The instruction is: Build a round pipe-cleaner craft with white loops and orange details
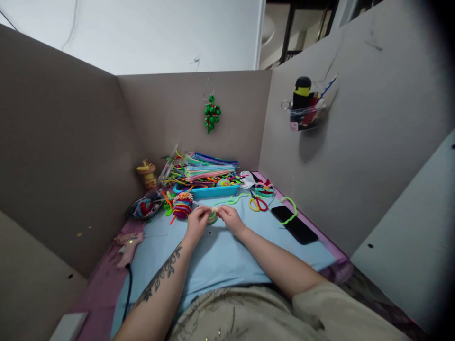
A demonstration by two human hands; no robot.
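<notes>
Beige printed fabric [227, 317] fills the nearest edge of the view, and both bare forearms reach forward from it over the pale blue mat [220, 255] on the surface. A dark floral tattoo runs along the left forearm. The left hand [197, 221] and right hand [230, 219] meet at the middle of the mat, fingertips drawn together, each grip pinched closed on a small pale fuzzy piece [214, 210] held between them just above the mat; its exact shape is too small to tell. A light green pipe cleaner [236, 198] trails away from it to the right. Just left of the hands sits a striped ball of wound pipe cleaners [182, 206], with a round dark dish [144, 208] beyond. To the right lie yellow-and-red handled scissors [258, 204] and a black phone [295, 224]. Farther back, a blue tray [206, 190] carries a heap of coloured pipe cleaners [204, 171]. On the rear cardboard wall hangs a green beaded ornament [212, 113].
</notes>
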